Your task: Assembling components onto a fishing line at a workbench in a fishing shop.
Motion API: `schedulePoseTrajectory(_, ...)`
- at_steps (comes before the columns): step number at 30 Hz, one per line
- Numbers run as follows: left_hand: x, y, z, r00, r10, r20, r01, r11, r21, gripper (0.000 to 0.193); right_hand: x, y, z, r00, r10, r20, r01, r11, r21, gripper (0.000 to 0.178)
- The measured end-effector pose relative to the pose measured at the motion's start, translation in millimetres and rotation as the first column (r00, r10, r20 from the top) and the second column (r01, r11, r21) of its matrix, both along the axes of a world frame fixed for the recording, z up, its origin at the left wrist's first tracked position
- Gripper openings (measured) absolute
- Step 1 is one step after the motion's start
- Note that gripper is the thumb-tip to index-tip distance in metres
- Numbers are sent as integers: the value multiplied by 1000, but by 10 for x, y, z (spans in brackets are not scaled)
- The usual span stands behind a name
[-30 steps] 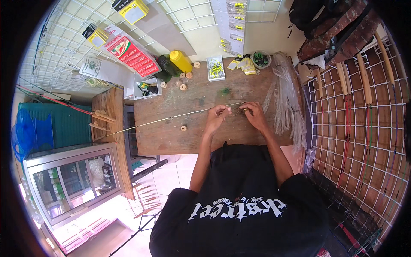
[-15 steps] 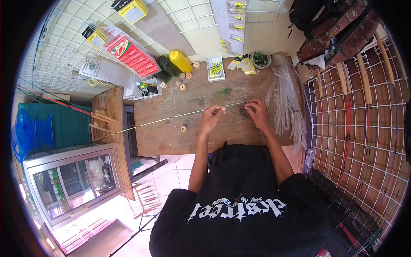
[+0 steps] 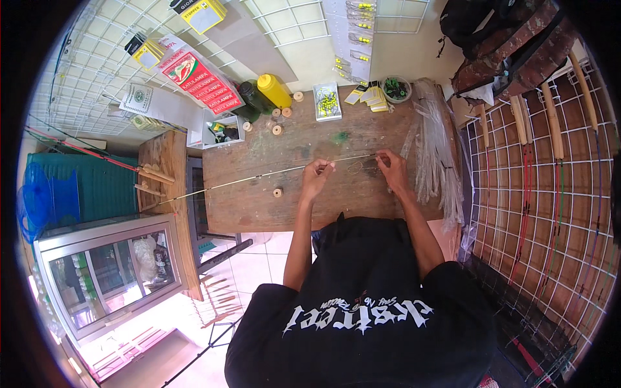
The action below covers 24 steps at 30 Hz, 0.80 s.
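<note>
A thin pale fishing rod (image 3: 229, 183) with dark wraps slants over the wooden table (image 3: 252, 213), from the left edge up to my hands. My left hand (image 3: 317, 178) is closed in a pinch around the rod, short of its tip. At the dark tip, the thumb and fingers of my right hand (image 3: 392, 171) are pressed together on the end of the rod. A fine loose thread or line hangs in a faint curl below the rod between the hands; its ends are too thin to follow. One small wooden spool (image 3: 278, 193) lies left of my left hand.
Along the back stand a yellow bottle (image 3: 273, 92), dark bottles (image 3: 248, 94), more wooden spools (image 3: 277, 130), a white box (image 3: 328, 116) of yellow beads and a clear tub (image 3: 396, 90). Clear plastic sleeves (image 3: 432, 161) cover the right side. Rods hang on a wire grid (image 3: 504, 194) at right.
My right hand has shifted slightly right along the rod's tip and closed more tightly. The line's curl between my hands looks fainter. My left hand has hardly moved.
</note>
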State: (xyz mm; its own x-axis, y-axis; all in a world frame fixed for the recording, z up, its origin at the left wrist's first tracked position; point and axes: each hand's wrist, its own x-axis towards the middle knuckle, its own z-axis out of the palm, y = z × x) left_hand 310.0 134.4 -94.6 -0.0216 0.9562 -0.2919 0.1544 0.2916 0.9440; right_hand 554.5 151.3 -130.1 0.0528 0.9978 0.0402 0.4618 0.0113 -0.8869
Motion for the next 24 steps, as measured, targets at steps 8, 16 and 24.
schedulePoseTrajectory(8,-53,-6,-29,997,69,-47,-70,998,-12,16,27,-21,-60,998,31,47,-33,999,32,18)
schedulePoseTrajectory(16,-176,-15,-96,992,108,-71,-110,994,-15,18,22,-16,-119,999,20,31,-21,999,33,17)
schedulePoseTrajectory(24,-216,-9,-26,988,122,-97,-123,992,-9,19,32,-6,-113,996,7,89,-13,997,70,12)
